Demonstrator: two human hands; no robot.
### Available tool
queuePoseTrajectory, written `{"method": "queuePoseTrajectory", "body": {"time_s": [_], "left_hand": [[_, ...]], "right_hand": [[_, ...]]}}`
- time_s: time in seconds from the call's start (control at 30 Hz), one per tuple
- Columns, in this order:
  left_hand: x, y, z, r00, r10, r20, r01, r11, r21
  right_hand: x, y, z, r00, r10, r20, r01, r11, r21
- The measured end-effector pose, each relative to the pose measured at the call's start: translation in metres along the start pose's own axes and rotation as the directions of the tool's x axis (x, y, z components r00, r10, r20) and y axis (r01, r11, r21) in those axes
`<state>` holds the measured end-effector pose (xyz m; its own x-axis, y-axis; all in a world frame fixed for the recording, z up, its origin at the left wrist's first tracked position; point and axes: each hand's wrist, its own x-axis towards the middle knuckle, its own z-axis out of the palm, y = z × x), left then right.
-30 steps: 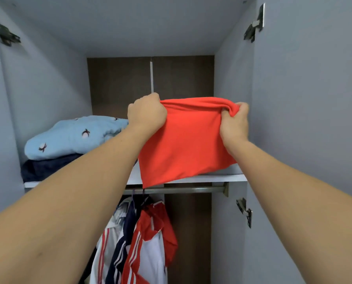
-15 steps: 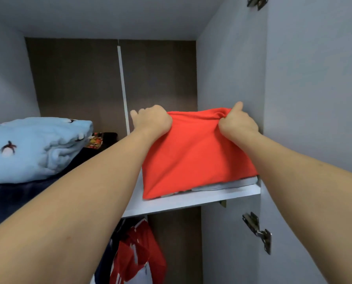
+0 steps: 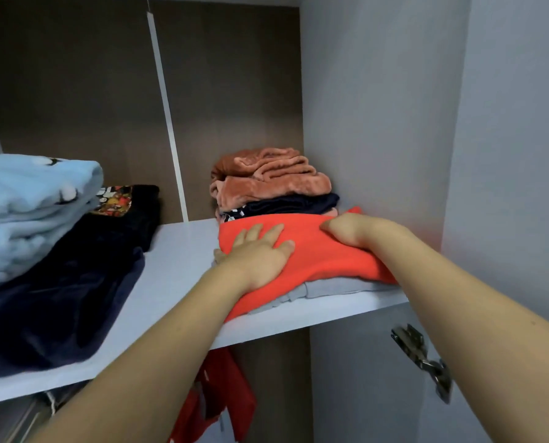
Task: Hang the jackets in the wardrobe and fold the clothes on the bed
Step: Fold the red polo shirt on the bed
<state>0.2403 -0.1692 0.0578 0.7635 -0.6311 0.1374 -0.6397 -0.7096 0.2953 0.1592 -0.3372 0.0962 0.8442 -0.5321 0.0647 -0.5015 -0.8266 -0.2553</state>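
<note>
On the far left of the white shelf (image 3: 177, 266) sits a fluffy light blue blanket (image 3: 27, 203), folded up. It rests on top of a dark navy garment (image 3: 59, 298) that spreads out to the shelf's front edge. Just behind that lies a black garment (image 3: 139, 209) with a bright orange and yellow picture on it.

In the middle of the shelf, the left hand (image 3: 257, 254) lies flat with its fingers spread straight, pressing down on the folded red garment (image 3: 318, 251). So the left grip is wide and holds nothing.

The red garment sits on the right part of the shelf, on top of a folded grey garment (image 3: 330, 287). Behind it, touching, is a small pile: a fuzzy rust-orange garment (image 3: 266, 180) on top of a dark navy one (image 3: 292, 204).

The right hand (image 3: 350, 228) has its fingers curled down into the red cloth, gripping its far right edge.

Under the shelf hangs a red jacket (image 3: 231, 391). On the far right, a metal hinge (image 3: 423, 356) sticks out from the grey wardrobe wall (image 3: 378, 123).
</note>
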Motion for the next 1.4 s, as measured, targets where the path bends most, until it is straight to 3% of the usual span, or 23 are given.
{"method": "queuePoseTrajectory", "body": {"time_s": [0.3, 0.37, 0.43, 0.5, 0.57, 0.7, 0.87, 1.07, 1.17, 1.4], "left_hand": [[0.023, 0.001, 0.005, 0.998, -0.056, -0.009, 0.056, 0.998, 0.018], [0.012, 0.005, 0.001, 0.997, -0.072, -0.032, 0.072, 0.997, 0.007], [-0.01, 0.005, -0.006, 0.983, -0.078, -0.167, 0.081, 0.997, 0.011], [-0.042, 0.002, -0.015, 0.934, -0.044, -0.353, 0.051, 0.999, 0.012], [-0.083, -0.007, -0.024, 0.866, -0.001, -0.5, 0.022, 0.999, 0.037], [-0.172, -0.032, -0.048, 0.794, -0.086, -0.602, 0.132, 0.991, 0.032], [-0.295, -0.064, -0.079, 0.701, -0.257, -0.666, 0.295, 0.954, -0.057], [-0.434, -0.089, -0.115, 0.545, -0.432, -0.719, 0.51, 0.851, -0.124], [-0.499, -0.095, -0.13, 0.48, -0.428, -0.766, 0.591, 0.803, -0.079], [-0.61, -0.108, -0.147, 0.309, -0.346, -0.886, 0.686, 0.726, -0.045]], "right_hand": [[0.042, 0.002, 0.014, 1.0, 0.018, -0.019, -0.019, 0.998, -0.058], [0.028, 0.002, 0.008, 0.997, -0.026, -0.077, 0.018, 0.994, -0.105], [0.007, -0.003, 0.001, 0.965, -0.079, -0.248, 0.042, 0.987, -0.152], [-0.016, -0.017, -0.008, 0.88, -0.242, -0.41, 0.145, 0.957, -0.252], [-0.041, -0.041, -0.014, 0.756, -0.446, -0.479, 0.327, 0.891, -0.314], [-0.102, -0.098, -0.015, 0.568, -0.683, -0.459, 0.62, 0.722, -0.307], [-0.179, -0.161, -0.006, 0.431, -0.781, -0.452, 0.784, 0.572, -0.24], [-0.279, -0.241, -0.01, 0.156, -0.861, -0.485, 0.923, 0.301, -0.239], [-0.335, -0.288, -0.014, -0.022, -0.866, -0.5, 0.942, 0.15, -0.301], [-0.448, -0.382, -0.013, -0.325, -0.834, -0.445, 0.881, -0.097, -0.462]]}}
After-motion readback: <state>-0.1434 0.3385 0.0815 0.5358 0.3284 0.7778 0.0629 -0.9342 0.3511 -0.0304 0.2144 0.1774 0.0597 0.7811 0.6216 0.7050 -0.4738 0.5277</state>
